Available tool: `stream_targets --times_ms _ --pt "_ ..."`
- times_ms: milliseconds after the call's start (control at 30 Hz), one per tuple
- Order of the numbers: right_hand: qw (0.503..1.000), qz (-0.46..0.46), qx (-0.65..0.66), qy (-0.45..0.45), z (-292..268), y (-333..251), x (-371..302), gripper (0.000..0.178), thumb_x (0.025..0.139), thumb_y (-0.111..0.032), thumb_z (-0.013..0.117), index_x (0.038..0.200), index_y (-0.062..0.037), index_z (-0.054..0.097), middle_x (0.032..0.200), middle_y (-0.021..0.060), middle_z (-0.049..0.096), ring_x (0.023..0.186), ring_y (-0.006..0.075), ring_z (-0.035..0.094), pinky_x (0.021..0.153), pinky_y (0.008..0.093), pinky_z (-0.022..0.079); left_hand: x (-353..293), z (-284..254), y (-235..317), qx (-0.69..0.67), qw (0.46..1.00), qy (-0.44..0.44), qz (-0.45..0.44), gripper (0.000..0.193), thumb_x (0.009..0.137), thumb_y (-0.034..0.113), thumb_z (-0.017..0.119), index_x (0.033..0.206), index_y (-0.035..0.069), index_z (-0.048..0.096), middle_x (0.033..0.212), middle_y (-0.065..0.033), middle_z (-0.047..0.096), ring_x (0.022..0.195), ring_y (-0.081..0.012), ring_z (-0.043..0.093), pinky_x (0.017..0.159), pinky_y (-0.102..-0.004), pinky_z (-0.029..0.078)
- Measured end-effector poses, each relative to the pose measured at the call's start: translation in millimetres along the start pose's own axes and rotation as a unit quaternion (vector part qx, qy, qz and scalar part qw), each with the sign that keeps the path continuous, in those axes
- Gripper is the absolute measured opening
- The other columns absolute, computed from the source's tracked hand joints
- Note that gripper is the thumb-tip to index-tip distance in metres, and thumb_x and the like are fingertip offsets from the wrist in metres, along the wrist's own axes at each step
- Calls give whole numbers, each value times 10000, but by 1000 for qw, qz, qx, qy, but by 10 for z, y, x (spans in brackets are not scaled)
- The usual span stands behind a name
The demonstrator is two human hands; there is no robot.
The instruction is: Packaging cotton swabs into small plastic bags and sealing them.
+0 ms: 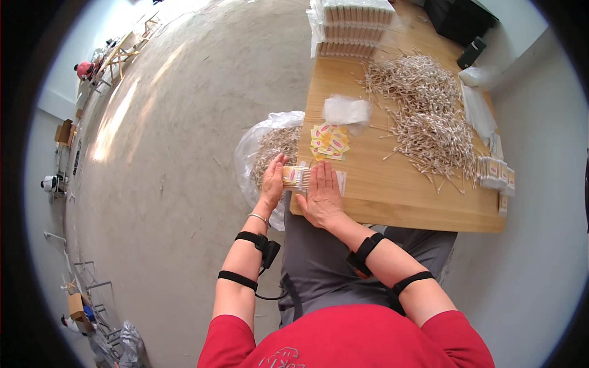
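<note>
A flat clear packet of cotton swabs (297,177) with a yellow card in it lies at the table's near left corner, between my hands. My left hand (270,182) stands against its left end, fingers stretched out. Flat on the packet's right part rests my right hand (324,195), fingers straight and side by side, covering some of it. Clear film sticks out beyond the right fingers. Just past the hands is a small pile of yellow and white cards (329,141). Behind them sits a stack of clear plastic bags (346,111).
A big heap of loose cotton swabs (426,110) spreads over the wooden table (368,205). Filled packets (494,173) stand at the right edge, stacked bundles (356,27) at the far end. A dark bottle (471,53) is near the wall. Left of the table, a plastic sack (248,162) holds swabs.
</note>
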State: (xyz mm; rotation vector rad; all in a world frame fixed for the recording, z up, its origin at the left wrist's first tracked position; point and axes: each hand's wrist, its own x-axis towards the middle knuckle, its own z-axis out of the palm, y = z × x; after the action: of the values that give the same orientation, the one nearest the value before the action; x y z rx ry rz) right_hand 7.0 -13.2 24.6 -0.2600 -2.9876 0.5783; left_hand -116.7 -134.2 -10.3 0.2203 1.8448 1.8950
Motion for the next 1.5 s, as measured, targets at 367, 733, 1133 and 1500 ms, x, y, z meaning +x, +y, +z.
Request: stream_targets --times_ms 367,733,1133,1500 --pt "990 7 130 54 119 -68 138 791 904 -391 483 1429 90 138 1507 281 87 1417 407 56 1151 474 70 1 33 72 -55 998 3 16 499 1021 336 342 1373 -15 384 1334 -161 493 1232 -221 466 1032 -331 382" --pt "862 29 483 153 155 -291 456 643 924 -240 419 1434 63 174 1493 249 190 1410 344 169 1145 393 148 6 -76 86 -134 989 -20 -57 544 1015 392 331 1362 -22 392 1298 -162 530 1207 -221 491 1008 -332 400" --pt "918 9 323 232 -44 150 368 540 878 -193 516 1344 36 366 1489 261 198 1395 381 187 1123 443 183 -43 -64 96 310 934 147 94 463 979 331 413 1316 17 452 1292 -158 514 1208 -292 464 1037 -389 342" --pt "863 411 -20 292 -923 2226 -489 406 823 -294 555 1191 -128 602 1411 187 365 1327 392 290 1092 543 205 -436 1663 225 410 839 -144 327 491 806 91 605 1271 16 465 1312 -194 454 1273 -369 378 1106 -452 271"
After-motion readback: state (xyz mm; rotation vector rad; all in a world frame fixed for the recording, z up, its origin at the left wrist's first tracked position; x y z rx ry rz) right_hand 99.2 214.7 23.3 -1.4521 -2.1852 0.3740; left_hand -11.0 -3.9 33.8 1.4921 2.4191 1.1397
